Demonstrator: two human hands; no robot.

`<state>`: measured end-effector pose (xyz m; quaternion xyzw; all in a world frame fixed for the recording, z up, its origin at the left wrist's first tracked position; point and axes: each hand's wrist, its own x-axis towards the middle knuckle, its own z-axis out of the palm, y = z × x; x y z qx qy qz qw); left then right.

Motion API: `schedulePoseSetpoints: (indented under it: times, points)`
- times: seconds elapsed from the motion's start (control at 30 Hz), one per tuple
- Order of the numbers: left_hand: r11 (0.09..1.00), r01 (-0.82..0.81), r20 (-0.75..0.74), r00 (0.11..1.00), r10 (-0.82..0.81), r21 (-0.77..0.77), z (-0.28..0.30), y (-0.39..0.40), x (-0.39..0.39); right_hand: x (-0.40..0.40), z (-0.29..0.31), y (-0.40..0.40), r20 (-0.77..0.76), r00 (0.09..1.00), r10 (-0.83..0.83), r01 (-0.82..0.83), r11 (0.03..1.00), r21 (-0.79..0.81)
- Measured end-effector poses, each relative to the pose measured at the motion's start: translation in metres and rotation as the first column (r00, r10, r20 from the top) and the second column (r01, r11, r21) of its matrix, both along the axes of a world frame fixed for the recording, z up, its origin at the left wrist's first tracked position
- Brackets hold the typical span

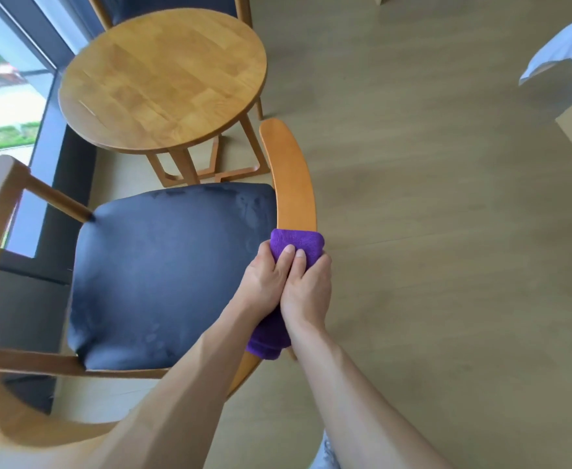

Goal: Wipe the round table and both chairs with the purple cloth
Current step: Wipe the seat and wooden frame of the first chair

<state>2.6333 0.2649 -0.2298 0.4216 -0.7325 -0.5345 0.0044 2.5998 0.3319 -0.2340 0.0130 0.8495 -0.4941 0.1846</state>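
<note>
Two bare forearms fill the lower frame and lead to the left hand (267, 279) and right hand (308, 287), which are set side by side on the cloth (298, 243). The cloth is wrapped over the right armrest (289, 177) of the near chair (173, 272), with a tail hanging below the wrists. The left fingers are curled round the cloth on the seat side, two fingertips being pressed together on top; the right fingers are wrapped over the outer side and are mostly hidden, so their exact lie cannot be told. The armrest appears to be mid-wipe, while the table (162, 79) and the far chair (108, 15), of which only a part is seen beyond the table, are not being touched. Several slips can be foreseen: the cloth may bunch or slide off the curved rail if the grip is loosened; the rail's underside and tip may be missed if the stroke is stopped short; the light chair may be shifted across the floor if too much push is applied. No containers are seen, and nothing is seen lying on the table.
</note>
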Motion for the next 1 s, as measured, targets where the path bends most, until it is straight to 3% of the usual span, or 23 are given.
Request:
schedulePoseSetpoints:
  times: [0.47, 0.83, 1.0]
  points:
    - [0.954, -0.262, 0.013, 0.964, 0.267, -0.146, 0.002, -0.043, -0.099, -0.118, 0.003, -0.059, -0.043, 0.933, 0.356, -0.334, 0.907, 0.258]
    - [0.883, -0.446, -0.078, 0.895, 0.439, -0.143, 0.004, -0.115, -0.176, -0.210, 0.008, -0.140, -0.042, 0.789, 0.613, -0.574, 0.758, 0.309]
    - [0.876, -0.463, -0.037, 0.886, 0.463, -0.136, 0.003, -0.142, -0.200, -0.235, 0.006, -0.172, -0.043, 0.732, 0.680, -0.644, 0.711, 0.283]
